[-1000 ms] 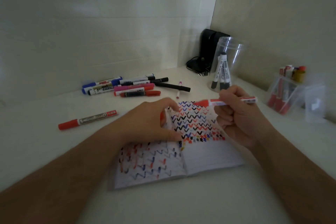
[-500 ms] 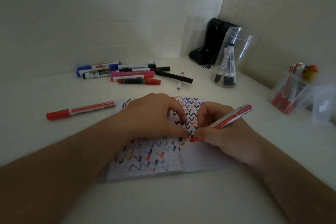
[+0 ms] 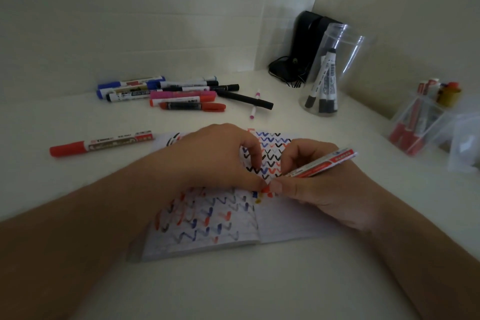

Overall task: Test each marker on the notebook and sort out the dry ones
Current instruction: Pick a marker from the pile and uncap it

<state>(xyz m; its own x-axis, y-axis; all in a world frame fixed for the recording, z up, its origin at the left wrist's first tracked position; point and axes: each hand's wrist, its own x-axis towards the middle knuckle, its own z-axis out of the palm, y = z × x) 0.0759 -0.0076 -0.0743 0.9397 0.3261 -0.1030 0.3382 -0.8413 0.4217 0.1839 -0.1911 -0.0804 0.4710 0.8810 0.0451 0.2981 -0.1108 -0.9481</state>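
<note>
An open notebook [image 3: 283, 218] covered in red, blue and black zigzag marks lies on the white table. My right hand [image 3: 319, 187] grips a red-and-white marker [image 3: 322, 162] with its red tip down on the right page near the spine. My left hand [image 3: 218, 161] rests on the notebook with its fingers curled, its fingertips beside the marker's red tip. Whether it pinches the cap is hidden. One red marker [image 3: 100, 143] lies alone to the left of the notebook.
Several markers [image 3: 166, 92] lie in a pile at the back, with a black marker [image 3: 245, 100] and a thin pink pen [image 3: 255, 104] nearby. A clear cup [image 3: 330, 70] holds black markers. A clear box [image 3: 418, 125] at right holds red ones. A black device [image 3: 304, 44] fills the corner.
My right hand turned the marker from level above the page to tip down on the page beside my left fingertips. The view shifted slightly. My left hand stayed on the notebook.
</note>
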